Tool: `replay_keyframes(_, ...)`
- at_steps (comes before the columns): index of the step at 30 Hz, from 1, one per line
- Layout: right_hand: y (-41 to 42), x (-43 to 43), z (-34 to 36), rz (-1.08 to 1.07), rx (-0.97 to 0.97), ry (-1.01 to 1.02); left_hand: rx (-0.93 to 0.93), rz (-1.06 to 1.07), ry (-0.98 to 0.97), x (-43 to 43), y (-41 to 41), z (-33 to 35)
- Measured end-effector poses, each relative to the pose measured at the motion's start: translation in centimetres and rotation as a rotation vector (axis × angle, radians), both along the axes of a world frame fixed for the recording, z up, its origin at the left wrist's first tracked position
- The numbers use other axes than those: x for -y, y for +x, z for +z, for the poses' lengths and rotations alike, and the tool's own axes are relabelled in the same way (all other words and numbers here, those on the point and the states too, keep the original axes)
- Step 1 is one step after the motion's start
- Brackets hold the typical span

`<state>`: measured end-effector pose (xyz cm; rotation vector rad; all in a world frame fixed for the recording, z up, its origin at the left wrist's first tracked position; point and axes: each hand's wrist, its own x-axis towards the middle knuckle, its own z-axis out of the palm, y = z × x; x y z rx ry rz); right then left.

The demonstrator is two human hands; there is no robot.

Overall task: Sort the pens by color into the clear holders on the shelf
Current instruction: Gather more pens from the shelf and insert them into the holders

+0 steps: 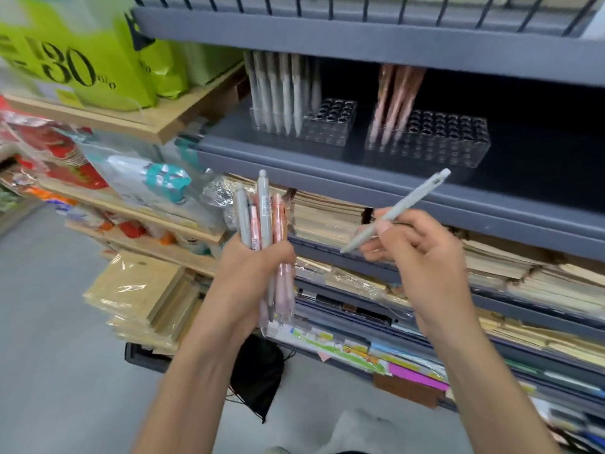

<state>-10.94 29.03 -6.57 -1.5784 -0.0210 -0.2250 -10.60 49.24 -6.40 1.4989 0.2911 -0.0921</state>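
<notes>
Gripping a bunch of grey and pink pens upright in the left hand, right hand pinching one grey pen at a tilt, just below the shelf. Up there the left holder has grey pens, the right holder pink ones

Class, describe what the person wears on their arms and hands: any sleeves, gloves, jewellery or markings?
The left hand and right hand are bare: no gloves, no ring showing. The left forearm and right forearm are uncovered down to the picture's edge, with no sleeve, watch, bracelet or marking in view.
</notes>
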Motion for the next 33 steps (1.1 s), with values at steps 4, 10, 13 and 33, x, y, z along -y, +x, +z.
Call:
replay_keyframes(4,3.3,-2.3,1.5,-0.128,0.077,-0.024,-0.023,-0.013,-0.042,-1.8,2.4,-0.2)
replay_keyframes(10,10.0,-4.7,3.6,-0.324,0.236,-0.164,-0.026,-0.036,-0.122,-3.5,6.2,-0.5)
replay_keyframes(13,13.4,-5.9,3.7,-0.401,0.256,-0.236,-0.007,-0.033,-0.126,-4.7,8.1,-0.1)
replay_keyframes(33,23.0,-8.9,4.8,-0.458,0.114,-0.88,0.044,-0.096,-0.26,-7.4,13.2,0.3)
